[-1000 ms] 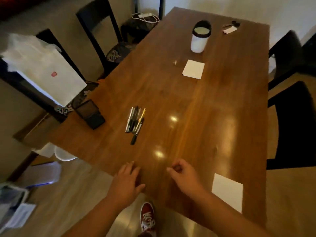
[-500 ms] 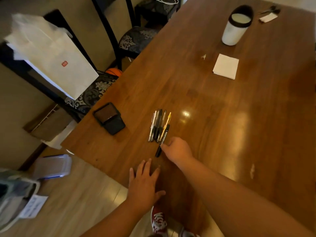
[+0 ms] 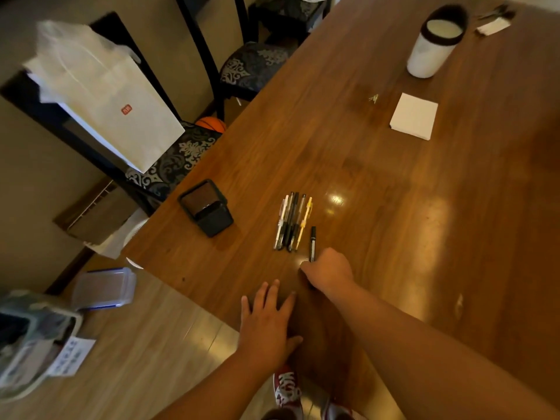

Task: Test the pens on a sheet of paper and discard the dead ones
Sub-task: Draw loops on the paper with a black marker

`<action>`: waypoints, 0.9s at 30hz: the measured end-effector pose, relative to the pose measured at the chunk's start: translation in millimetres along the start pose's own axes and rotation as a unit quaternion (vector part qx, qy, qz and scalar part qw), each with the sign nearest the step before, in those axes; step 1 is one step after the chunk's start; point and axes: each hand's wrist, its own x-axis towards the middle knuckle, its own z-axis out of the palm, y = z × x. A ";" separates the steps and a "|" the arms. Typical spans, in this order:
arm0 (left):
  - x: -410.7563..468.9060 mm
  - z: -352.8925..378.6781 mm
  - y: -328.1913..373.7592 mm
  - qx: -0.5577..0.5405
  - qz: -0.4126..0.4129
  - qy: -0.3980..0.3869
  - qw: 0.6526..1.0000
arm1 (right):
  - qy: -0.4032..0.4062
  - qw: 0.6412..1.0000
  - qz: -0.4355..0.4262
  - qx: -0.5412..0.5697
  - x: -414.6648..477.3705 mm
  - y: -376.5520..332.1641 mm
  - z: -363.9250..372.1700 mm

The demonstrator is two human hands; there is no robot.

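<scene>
**While Left Hand Lies Flat, Right Hand Grips One Black Pen**

Where the table (image 3: pixel 394 253) nears its front edge, the right hand (image 3: pixel 328 272) is curled round the lower end of a black pen (image 3: pixel 312 241). The barrel runs out of the top of the fist, pointing away from the person. Whether the pen's far tip touches the wood cannot be determined. It sits just right of the row of pens (image 3: pixel 292 222), apart from it and roughly parallel. The left hand (image 3: pixel 268 324) rests palm down on the table, fingers straight and spread, holding nothing, near the right wrist. A white paper pad (image 3: pixel 414 116) lies well apart, far up the table, short of a white cup (image 3: pixel 430 53). A black holder (image 3: pixel 207 209) lies on its side left of the row.
</scene>
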 end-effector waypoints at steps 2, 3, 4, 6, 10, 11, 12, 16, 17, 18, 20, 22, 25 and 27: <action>-0.7 -2.9 1.2 -0.032 0.006 0.013 0.999 | -0.020 0.997 -0.008 0.071 -11.5 17.8 -3.1; -0.1 -4.9 2.0 -0.063 0.015 0.023 0.998 | -0.029 0.994 -0.009 0.105 -18.7 27.6 -5.3; 0.4 -7.0 3.5 -0.108 0.023 0.031 0.993 | -0.035 0.990 -0.007 0.138 -26.6 38.1 -8.0; 1.2 -12.0 10.7 -0.236 0.024 0.019 0.971 | -0.047 0.976 0.002 0.213 -43.4 60.8 -13.7; 0.2 -18.0 45.1 -0.401 0.044 -0.077 0.912 | -0.062 0.931 0.032 0.359 -80.8 113.1 -28.9; -0.6 -18.9 56.9 -0.405 0.058 -0.097 0.907 | -0.064 0.918 0.039 0.389 -90.2 126.4 -33.2; -1.4 -19.4 69.6 -0.403 0.072 -0.114 0.905 | -0.065 0.906 0.045 0.415 -99.7 139.0 -37.7; -4.6 -17.8 123.6 -0.368 0.144 -0.152 0.906 | -0.052 0.857 0.049 0.511 -131.6 188.8 -57.4; -5.3 -17.5 136.9 -0.357 0.159 -0.157 0.907 | -0.049 0.846 0.047 0.529 -137.7 200.2 -62.5; -5.8 -17.1 150.1 -0.346 0.171 -0.161 0.908 | -0.044 0.839 0.046 0.541 -142.7 211.4 -67.0; -6.9 -16.0 175.4 -0.316 0.191 -0.171 0.913 | -0.035 0.833 0.044 0.551 -150.4 233.2 -74.2; -8.2 -13.9 199.2 -0.277 0.214 -0.181 0.919 | -0.025 0.827 0.047 0.560 -154.7 253.9 -80.0; -10.7 -7.8 233.1 -0.238 0.239 -0.188 0.922 | 0.000 0.813 0.068 0.578 -155.7 285.0 -90.8; -12.3 -3.3 255.2 -0.211 0.244 -0.175 0.930 | 0.002 0.807 0.066 0.586 -153.4 304.4 -101.0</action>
